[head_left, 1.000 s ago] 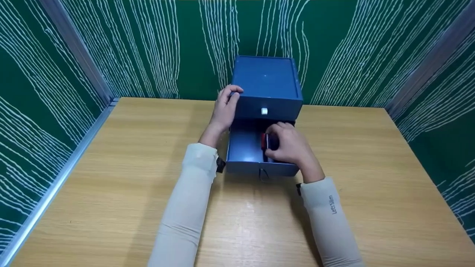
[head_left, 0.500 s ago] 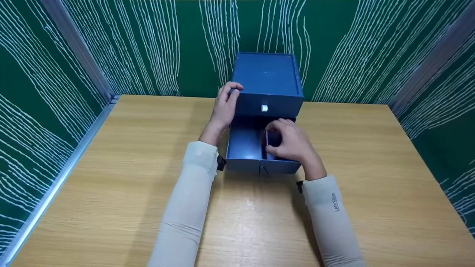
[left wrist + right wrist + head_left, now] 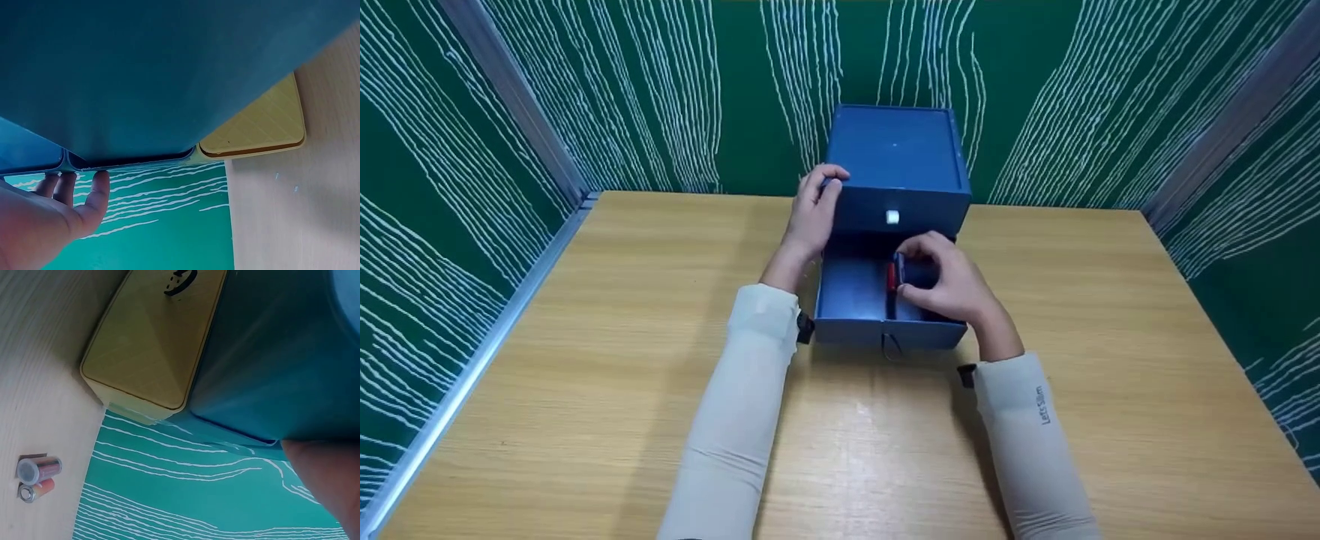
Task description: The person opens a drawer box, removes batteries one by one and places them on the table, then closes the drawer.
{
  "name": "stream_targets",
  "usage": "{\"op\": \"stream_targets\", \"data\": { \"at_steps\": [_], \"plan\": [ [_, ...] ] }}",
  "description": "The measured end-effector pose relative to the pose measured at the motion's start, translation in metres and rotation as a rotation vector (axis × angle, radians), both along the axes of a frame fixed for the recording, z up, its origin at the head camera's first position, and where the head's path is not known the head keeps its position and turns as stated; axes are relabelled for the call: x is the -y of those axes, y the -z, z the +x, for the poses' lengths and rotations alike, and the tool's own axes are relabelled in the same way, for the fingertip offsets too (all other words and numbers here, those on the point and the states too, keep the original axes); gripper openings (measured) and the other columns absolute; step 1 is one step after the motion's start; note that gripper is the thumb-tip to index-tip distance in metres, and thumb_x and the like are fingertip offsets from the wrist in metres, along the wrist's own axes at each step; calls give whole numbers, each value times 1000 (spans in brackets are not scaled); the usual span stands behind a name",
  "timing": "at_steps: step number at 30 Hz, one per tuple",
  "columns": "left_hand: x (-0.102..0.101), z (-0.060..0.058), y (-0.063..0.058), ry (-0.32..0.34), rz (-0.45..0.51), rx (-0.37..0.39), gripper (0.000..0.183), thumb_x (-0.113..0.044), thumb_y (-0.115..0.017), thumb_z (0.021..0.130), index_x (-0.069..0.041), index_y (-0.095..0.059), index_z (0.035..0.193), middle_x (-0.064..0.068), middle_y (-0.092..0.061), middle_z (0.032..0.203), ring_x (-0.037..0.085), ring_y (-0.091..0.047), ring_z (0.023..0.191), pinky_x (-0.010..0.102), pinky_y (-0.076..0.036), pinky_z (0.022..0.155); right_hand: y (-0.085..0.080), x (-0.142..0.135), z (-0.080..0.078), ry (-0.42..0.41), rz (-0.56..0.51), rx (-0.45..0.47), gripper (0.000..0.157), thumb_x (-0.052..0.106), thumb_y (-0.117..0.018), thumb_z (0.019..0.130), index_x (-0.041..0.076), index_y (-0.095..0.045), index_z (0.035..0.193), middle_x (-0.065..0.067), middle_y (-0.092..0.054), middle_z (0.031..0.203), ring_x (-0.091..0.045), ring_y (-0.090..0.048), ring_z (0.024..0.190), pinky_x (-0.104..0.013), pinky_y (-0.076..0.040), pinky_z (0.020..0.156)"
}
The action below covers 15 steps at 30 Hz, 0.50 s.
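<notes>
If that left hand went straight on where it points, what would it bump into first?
Most likely the blue drawer unit: the left hand seems to touch its upper left edge, though exact contact is hard to judge.

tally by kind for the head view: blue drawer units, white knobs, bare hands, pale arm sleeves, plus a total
blue drawer unit: 1
white knob: 1
left hand and right hand: 2
left arm sleeve and right arm sleeve: 2
total: 6
</notes>
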State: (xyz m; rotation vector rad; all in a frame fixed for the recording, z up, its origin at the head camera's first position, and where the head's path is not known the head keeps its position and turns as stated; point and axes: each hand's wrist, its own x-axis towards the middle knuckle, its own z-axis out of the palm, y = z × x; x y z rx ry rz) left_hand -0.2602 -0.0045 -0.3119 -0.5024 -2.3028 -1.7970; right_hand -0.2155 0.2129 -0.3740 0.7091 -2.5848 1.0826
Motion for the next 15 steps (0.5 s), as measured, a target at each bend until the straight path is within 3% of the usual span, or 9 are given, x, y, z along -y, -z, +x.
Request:
{"op": "stream_targets", "data": {
  "at_steps": [6, 15],
  "plan": [
    [0, -1, 0, 5, 22, 35, 23, -22, -33, 95, -13, -48, 109, 2, -37, 125, 15, -33, 117, 34, -27, 98, -5, -5, 2, -57, -75, 34, 37, 23, -69, 68, 24, -54, 102, 4, -51, 101, -12, -44, 95, -35, -37, 82],
    [-1, 0, 2, 7, 23, 42, 23, -23, -33, 95, -13, -48, 110, 2, -36, 127, 16, -32, 119, 36, -27, 98, -33, -5, 28, -124, -158, 73, 38, 4, -66, 69, 6, -54, 105, -9, -51, 105, -28, -45, 97, -45, -37, 84]
  ]
}}
